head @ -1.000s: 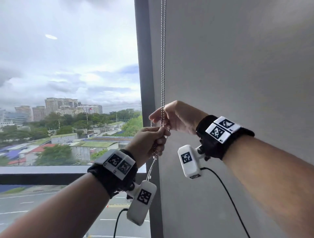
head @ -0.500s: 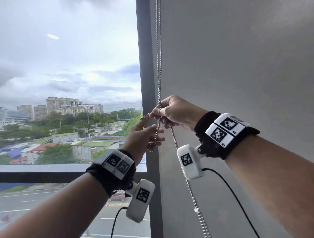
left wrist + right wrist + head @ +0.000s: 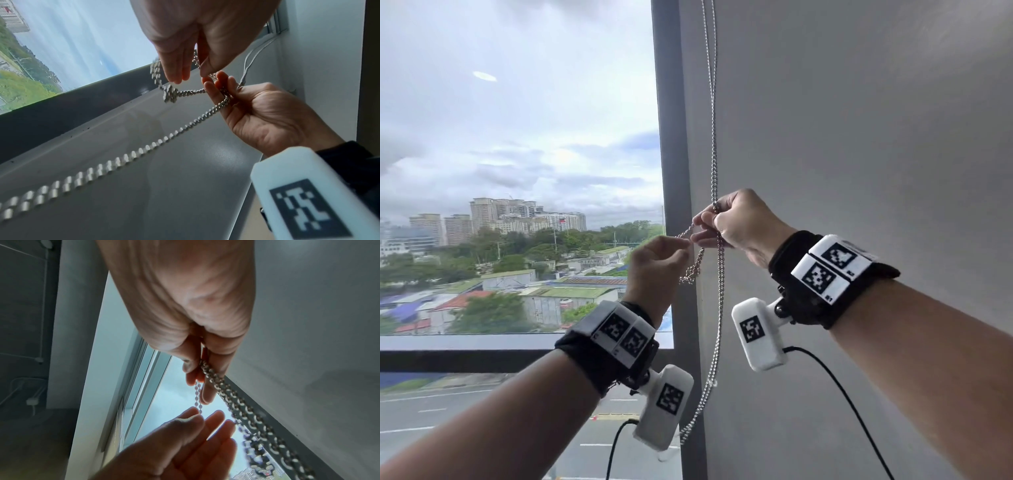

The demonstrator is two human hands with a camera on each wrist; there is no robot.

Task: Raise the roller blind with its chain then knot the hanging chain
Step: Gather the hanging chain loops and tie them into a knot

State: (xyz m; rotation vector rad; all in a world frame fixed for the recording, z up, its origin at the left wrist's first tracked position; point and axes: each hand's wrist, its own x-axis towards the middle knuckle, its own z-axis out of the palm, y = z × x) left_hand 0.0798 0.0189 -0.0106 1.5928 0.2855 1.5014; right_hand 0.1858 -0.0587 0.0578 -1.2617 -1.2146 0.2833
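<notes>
A silver ball chain [image 3: 713, 144] drops from above along the window frame into my right hand [image 3: 705, 226], which pinches it between thumb and fingers. From there a short stretch runs left to my left hand [image 3: 686, 244], which pinches it at thumb and fingertip. A small loop [image 3: 692, 270] dangles between the hands. The doubled chain [image 3: 717, 329] hangs on below the right hand. In the left wrist view the left hand [image 3: 202, 73] meets the right hand [image 3: 213, 84] beside a bunched bit of chain [image 3: 170, 95]. The right wrist view shows the chain [image 3: 226, 395] under my right fingers [image 3: 205, 386].
The dark window post [image 3: 671, 137] stands just left of the chain, and a plain grey wall [image 3: 859, 137] fills the right. The glass [image 3: 517, 137] shows sky and buildings uncovered. A sill rail [image 3: 465, 356] runs below my left forearm.
The hands have drawn apart, with a short stretch of chain now pulled out to the left between them. The hanging chain has swung from lower right to below the hands.
</notes>
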